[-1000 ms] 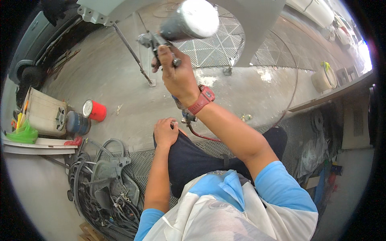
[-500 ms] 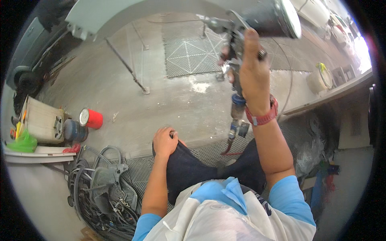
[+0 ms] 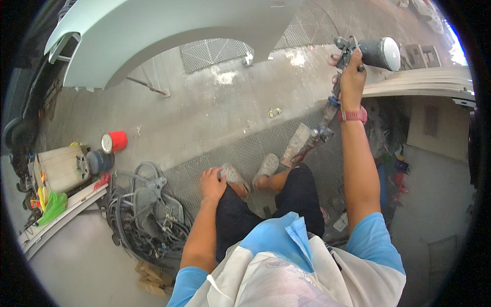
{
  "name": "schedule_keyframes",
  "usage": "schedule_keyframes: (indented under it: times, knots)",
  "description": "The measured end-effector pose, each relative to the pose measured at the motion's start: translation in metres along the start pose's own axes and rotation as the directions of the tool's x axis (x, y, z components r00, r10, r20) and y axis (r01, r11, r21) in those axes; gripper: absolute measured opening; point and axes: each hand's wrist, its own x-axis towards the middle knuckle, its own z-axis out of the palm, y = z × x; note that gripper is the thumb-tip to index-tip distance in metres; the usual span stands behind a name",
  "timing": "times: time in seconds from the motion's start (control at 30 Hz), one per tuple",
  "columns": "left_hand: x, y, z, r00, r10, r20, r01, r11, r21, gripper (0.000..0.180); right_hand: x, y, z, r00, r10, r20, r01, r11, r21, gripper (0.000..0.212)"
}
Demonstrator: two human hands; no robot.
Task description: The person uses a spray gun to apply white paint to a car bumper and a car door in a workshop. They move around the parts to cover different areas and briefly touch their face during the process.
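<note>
The right grip point(image 3: 353, 82) clamps the spray gun point(image 3: 350, 50), nozzle point(image 3: 339, 42) apparently pointing left, cup point(image 3: 377, 53) lying lengthwise left-to-right.

At the left of the frame, a red can point(image 3: 119, 140) shows its pale round end toward the left edge, near a blue-grey container point(image 3: 101, 162) and a cream box point(image 3: 61, 170). Below them, a green plastic bag point(image 3: 55, 206) lies on a long white strip point(image 3: 71, 214). Lower left holds a tangled heap of grey and black parts point(image 3: 148, 212), with light-brown pieces point(image 3: 152, 278) beneath. A patterned floor mat point(image 3: 214, 53) sits at upper centre.
</note>
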Motion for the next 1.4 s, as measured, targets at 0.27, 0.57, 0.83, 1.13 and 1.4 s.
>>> schedule_keyframes:
  times: [0.27, 0.57, 0.83, 1.13, 1.4]
  knots:
    - [0.043, 0.204, -0.08, 0.938, 0.117, 0.327, 0.285, 0.282, -0.916, 0.05, -0.06, -0.073, 0.045, 0.98, 0.074, 0.184, -0.077, 0.997, 0.007, 0.064]
    - [0.041, 0.14, -0.201, 0.937, 0.129, 0.325, 0.328, -0.004, -0.945, 0.035, -0.231, -0.131, 0.182, 0.884, 0.086, 0.46, -0.176, 0.972, 0.155, 0.05]
    - [-0.002, -0.011, -0.278, 0.959, 0.018, 0.282, 0.282, -0.13, -0.951, 0.032, -0.347, -0.168, 0.303, 0.828, 0.08, 0.555, -0.143, 0.987, 0.072, 0.057]
    - [-0.007, -0.042, -0.321, 0.986, -0.039, 0.163, 0.156, -0.145, -0.977, 0.023, -0.372, -0.196, 0.358, 0.756, 0.078, 0.65, -0.244, 0.955, 0.169, 0.051]
    - [0.014, 0.077, -0.271, 0.946, 0.179, 0.271, 0.284, -0.054, -0.957, 0.063, -0.277, -0.201, 0.243, 0.885, 0.034, 0.464, -0.063, 0.997, 0.047, 0.055]
